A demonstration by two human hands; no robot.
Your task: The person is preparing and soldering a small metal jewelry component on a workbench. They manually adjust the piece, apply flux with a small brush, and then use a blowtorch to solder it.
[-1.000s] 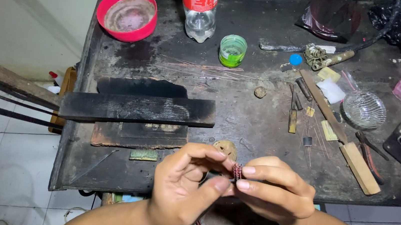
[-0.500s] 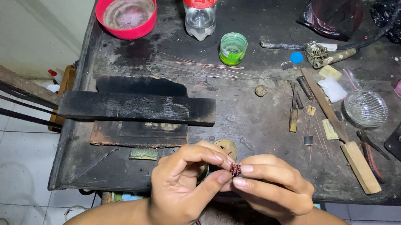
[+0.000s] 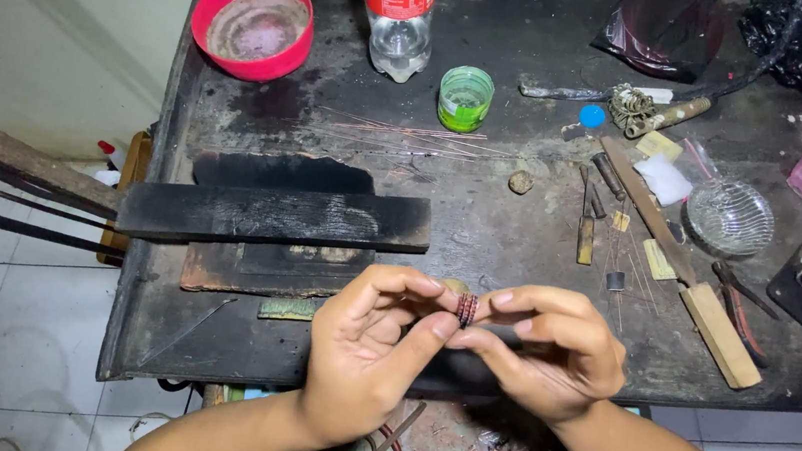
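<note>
Moved: barely anything; both my hands stay pinched on the same small piece.
Left hand (image 3: 371, 353): fingers clamped on one side of the reddish coil (image 3: 466, 310).
Right hand (image 3: 547, 353): fingers clamped on its other side.
Coil: held above the worktop (image 3: 483, 215) front edge; probably wound copper wire.
Nearby: charred black plank (image 3: 273, 215), wooden-handled file (image 3: 684, 263).

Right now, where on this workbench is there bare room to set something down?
Bare patches: between the red bowl and the charred black plank; the front left corner below that plank. Crowded: the right side around the wooden-handled tool and glass dish.
</note>
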